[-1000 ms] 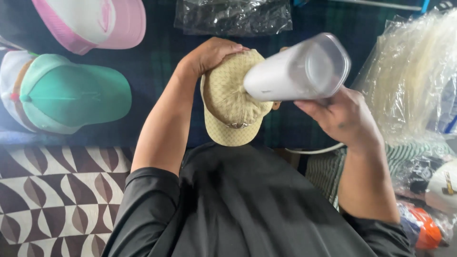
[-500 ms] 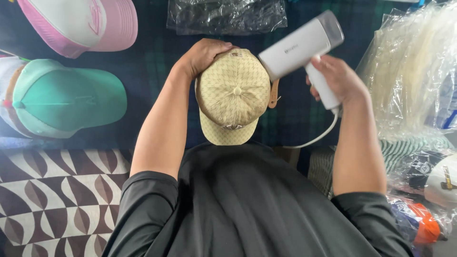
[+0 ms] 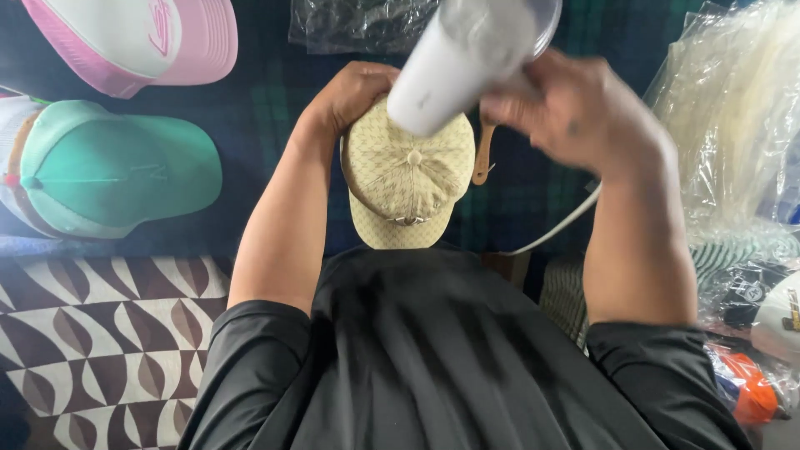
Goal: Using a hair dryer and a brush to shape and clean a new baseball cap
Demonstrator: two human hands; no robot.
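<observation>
Head view: left hand (image 3: 354, 93) reaches forward, fingers curled over the far edge of the beige cap (image 3: 406, 179), gripping it above the dark plaid cloth (image 3: 267, 108). Right hand (image 3: 575, 112) is raised and blurred, wrapped tight round a white handheld appliance (image 3: 457, 62) whose body points down at the cap's crown; a white cord (image 3: 558, 225) trails off to the right. Clear plastic bag (image 3: 358, 25) lies at top centre, a stack of clear bags (image 3: 733, 133) along the right edge. Pink-and-white cap (image 3: 142, 37) top left, mint cap (image 3: 117, 171) below it, both well apart from the beige one. Open cloth between them.
</observation>
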